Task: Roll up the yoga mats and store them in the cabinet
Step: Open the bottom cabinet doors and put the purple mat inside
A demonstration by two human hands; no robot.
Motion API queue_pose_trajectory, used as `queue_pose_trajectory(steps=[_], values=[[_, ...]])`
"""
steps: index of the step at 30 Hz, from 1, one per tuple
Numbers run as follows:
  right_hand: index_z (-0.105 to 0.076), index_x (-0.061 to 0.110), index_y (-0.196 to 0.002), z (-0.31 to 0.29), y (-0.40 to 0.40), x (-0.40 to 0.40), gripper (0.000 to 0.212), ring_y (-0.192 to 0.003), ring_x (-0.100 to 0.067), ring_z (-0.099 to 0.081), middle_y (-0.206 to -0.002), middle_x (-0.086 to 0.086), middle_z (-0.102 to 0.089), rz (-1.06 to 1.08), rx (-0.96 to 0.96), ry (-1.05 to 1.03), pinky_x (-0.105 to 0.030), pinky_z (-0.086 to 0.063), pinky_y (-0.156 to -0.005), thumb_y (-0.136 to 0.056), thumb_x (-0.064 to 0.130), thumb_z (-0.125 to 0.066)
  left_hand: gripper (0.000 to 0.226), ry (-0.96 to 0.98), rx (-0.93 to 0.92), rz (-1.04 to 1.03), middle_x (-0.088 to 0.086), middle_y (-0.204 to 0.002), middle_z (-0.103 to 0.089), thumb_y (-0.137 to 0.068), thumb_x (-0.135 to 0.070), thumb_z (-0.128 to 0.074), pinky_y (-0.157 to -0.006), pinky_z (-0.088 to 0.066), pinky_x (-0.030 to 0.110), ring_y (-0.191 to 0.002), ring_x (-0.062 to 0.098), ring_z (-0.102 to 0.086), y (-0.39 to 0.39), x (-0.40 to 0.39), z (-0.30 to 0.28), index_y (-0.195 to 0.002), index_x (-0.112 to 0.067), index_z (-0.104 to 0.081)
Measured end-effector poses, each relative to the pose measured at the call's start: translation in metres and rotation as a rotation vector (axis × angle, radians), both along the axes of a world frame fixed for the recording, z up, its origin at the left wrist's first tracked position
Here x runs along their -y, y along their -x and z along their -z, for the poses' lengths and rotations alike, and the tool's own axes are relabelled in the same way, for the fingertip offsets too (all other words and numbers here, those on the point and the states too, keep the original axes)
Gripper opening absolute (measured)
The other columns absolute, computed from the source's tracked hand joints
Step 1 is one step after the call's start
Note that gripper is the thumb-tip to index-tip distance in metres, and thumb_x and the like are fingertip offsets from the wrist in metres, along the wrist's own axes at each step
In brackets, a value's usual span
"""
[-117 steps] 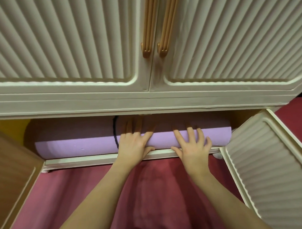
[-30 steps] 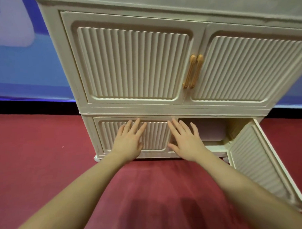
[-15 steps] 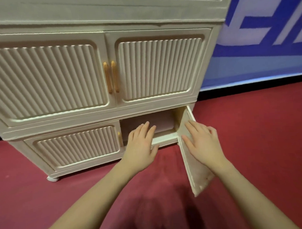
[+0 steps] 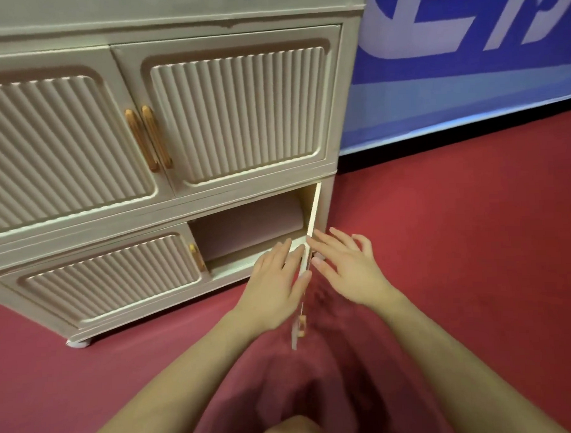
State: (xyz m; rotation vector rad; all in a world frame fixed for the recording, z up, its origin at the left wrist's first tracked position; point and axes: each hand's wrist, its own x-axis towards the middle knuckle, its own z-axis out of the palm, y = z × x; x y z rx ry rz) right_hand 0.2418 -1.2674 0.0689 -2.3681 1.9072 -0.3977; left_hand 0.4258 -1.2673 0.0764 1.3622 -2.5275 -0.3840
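Carpet [image 4: 472, 242], red, under cream cabinet [image 4: 206, 18]; blue banner [image 4: 466, 64] behind.

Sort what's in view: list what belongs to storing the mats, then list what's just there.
Job:
cabinet
open lower right door
purple mat inside the open compartment
left hand
right hand

Just there:
closed upper doors
closed lower left door
red carpet
blue banner

The cabinet [image 4: 177, 123] runs off the left and top edges. Inside its open lower compartment, a pale purple yoga mat [image 4: 245, 224] shows only in part, dim in shadow. The open door [image 4: 307, 267], seen edge-on, is blurred low down between both hands.
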Motion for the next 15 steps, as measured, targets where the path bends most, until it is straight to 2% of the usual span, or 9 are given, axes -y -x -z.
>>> queue_pose_trajectory(steps=[3,5,7,9,11,13,15], values=[[-0.041,0.033,-0.141,0.007,-0.035,0.016,0.057,-0.133,-0.022,-0.040,-0.141,0.006,-0.048,-0.010,-0.073,0.007,-0.037,-0.014,-0.101,-0.090,0.050,-0.022,0.081,0.024,0.135,-0.025,0.012,-0.156,-0.024,-0.085,-0.057,-0.001,-0.113,-0.017,0.034,-0.141,0.027,-0.026,-0.028,0.008,0.002,-0.151,-0.015,-0.023],[-0.049,0.028,-0.136,0.016,-0.056,0.025,0.053,-0.117,-0.028,-0.053,-0.131,0.000,-0.056,0.020,-0.079,0.070,-0.037,-0.023,-0.093,-0.087,0.044,-0.038,0.070,0.079,0.246,-0.059,0.017,-0.144,-0.044,-0.090,-0.049,-0.017,-0.104,-0.038,0.042,-0.127,0.034,-0.048,-0.050,0.014,0.006,-0.143,-0.010,-0.040],[-0.049,0.025,-0.137,0.023,-0.077,0.033,0.057,-0.109,-0.030,-0.056,-0.129,-0.003,-0.056,0.081,-0.080,0.124,-0.040,-0.031,-0.089,-0.082,0.038,-0.058,0.057,0.151,0.327,-0.107,0.017,-0.133,-0.056,-0.090,-0.038,-0.030,-0.094,-0.047,0.046,-0.115,0.036,-0.058,-0.073,0.021,0.013,-0.135,-0.010,-0.052],[-0.046,0.022,-0.140,0.028,-0.094,0.041,0.073,-0.109,-0.031,-0.055,-0.133,-0.004,-0.053,0.130,-0.067,0.124,-0.044,-0.040,-0.087,-0.073,0.033,-0.074,0.055,0.197,0.393,-0.140,0.017,-0.136,-0.053,-0.088,-0.032,-0.035,-0.098,-0.044,0.047,-0.121,0.035,-0.054,-0.092,0.027,0.015,-0.135,-0.009,-0.051],[-0.040,0.019,-0.143,0.032,-0.107,0.047,0.086,-0.112,-0.030,-0.054,-0.140,-0.004,-0.048,0.121,-0.063,0.076,-0.048,-0.042,-0.087,-0.067,0.031,-0.078,0.055,0.244,0.468,-0.148,0.015,-0.140,-0.050,-0.085,-0.030,-0.038,-0.105,-0.033,0.048,-0.126,0.035,-0.049,-0.108,0.029,0.020,-0.131,-0.005,-0.056],[-0.026,0.020,-0.149,0.034,-0.117,0.054,0.089,-0.127,-0.030,-0.044,-0.152,-0.002,-0.032,0.042,-0.090,0.025,-0.051,-0.034,-0.097,-0.074,0.030,-0.073,0.055,0.212,0.501,-0.136,0.014,-0.135,-0.055,-0.085,-0.032,-0.036,-0.105,-0.030,0.048,-0.124,0.035,-0.052,-0.122,0.031,0.026,-0.124,-0.002,-0.061],[-0.002,0.030,-0.151,0.037,-0.124,0.064,0.085,-0.142,-0.024,-0.020,-0.159,0.003,-0.005,-0.033,-0.147,0.007,-0.051,-0.017,-0.108,-0.087,0.030,-0.058,0.058,0.130,0.523,-0.164,0.013,-0.129,-0.060,-0.084,-0.036,-0.033,-0.100,-0.040,0.049,-0.120,0.033,-0.056,-0.135,0.036,0.027,-0.125,-0.006,-0.062]])
